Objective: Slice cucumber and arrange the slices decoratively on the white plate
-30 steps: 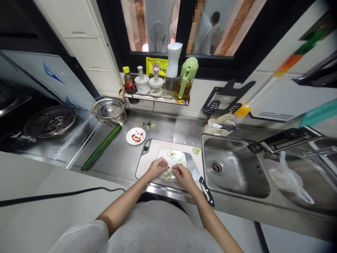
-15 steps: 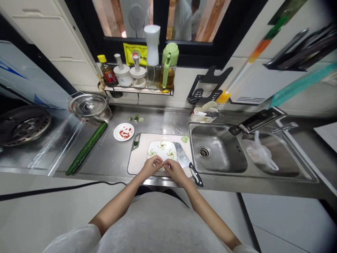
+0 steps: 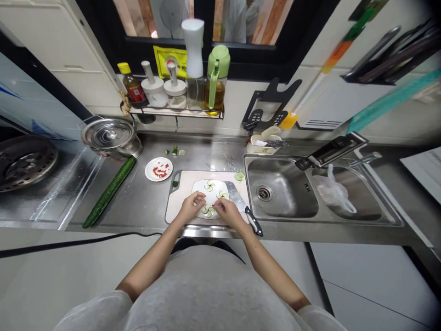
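Observation:
A white square plate (image 3: 211,197) lies on the pale cutting board (image 3: 178,205), bearing pinwheel-like flowers (image 3: 209,185) of thin cucumber slices. Over the plate's left side hovers my left hand (image 3: 191,205), fingers loosely curved and apart, nothing visible in them. My right hand (image 3: 228,212) pinches a tiny red piece (image 3: 213,205) just above the plate's front right, beside the nearest flower (image 3: 207,210). A cleaver (image 3: 254,221) with a black handle rests at the board's right. Red bits lie in a small round white dish (image 3: 148,170) at the back left.
A whole cucumber (image 3: 109,192) and a lidded steel pot (image 3: 112,136) stand to the left. Cucumber scraps (image 3: 175,151) lie behind the dish. The double sink (image 3: 283,191) is on the right, with a plastic bag (image 3: 336,193). Seasoning bottles line a wall rack (image 3: 179,111).
My hands have drawn apart from where their fingertips met, uncovering the nearest cucumber flower. The red piece now shows in my right fingertips. The view has shifted slightly.

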Available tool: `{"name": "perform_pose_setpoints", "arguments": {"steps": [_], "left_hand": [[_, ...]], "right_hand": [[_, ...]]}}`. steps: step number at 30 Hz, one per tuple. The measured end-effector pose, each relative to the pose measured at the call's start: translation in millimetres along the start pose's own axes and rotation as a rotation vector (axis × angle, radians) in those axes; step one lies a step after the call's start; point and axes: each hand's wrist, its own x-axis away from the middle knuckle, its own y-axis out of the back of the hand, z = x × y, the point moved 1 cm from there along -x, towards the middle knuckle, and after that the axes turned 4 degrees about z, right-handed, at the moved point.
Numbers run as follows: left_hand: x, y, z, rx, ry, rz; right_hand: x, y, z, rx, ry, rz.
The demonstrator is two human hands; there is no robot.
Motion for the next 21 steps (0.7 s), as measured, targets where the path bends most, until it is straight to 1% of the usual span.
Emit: {"name": "perform_pose_setpoints", "arguments": {"steps": [3, 5, 9, 13, 17, 21], "left_hand": [[-1.5, 12.1, 5.5, -0.096, 0.051, -0.114], [0.5, 15.6, 7.1, -0.173, 0.092, -0.135], [7.7, 11.0, 3.4, -0.342, 0.117, -0.094], [11.4, 0.6, -0.7, -0.482, 0.063, -0.040], [10.1, -8.1, -0.4, -0.586, 0.051, 0.030], [7.6, -14.3, 0.2, -0.641, 0.065, 0.068]], "right_hand": [[-2.8, -0.7, -3.9, 0.026, -0.014, -0.004], [-4.6, -4.4, -5.8, 0.062, -0.021, 0.024], [-7.9, -14.6, -4.2, 0.154, -0.048, 0.095], [-10.1, -21.1, 1.6, 0.238, -0.056, 0.159], [-11.5, -23.5, 4.1, 0.341, -0.054, 0.191], [-12.3, -24.5, 3.9, 0.396, -0.044, 0.205]]}}
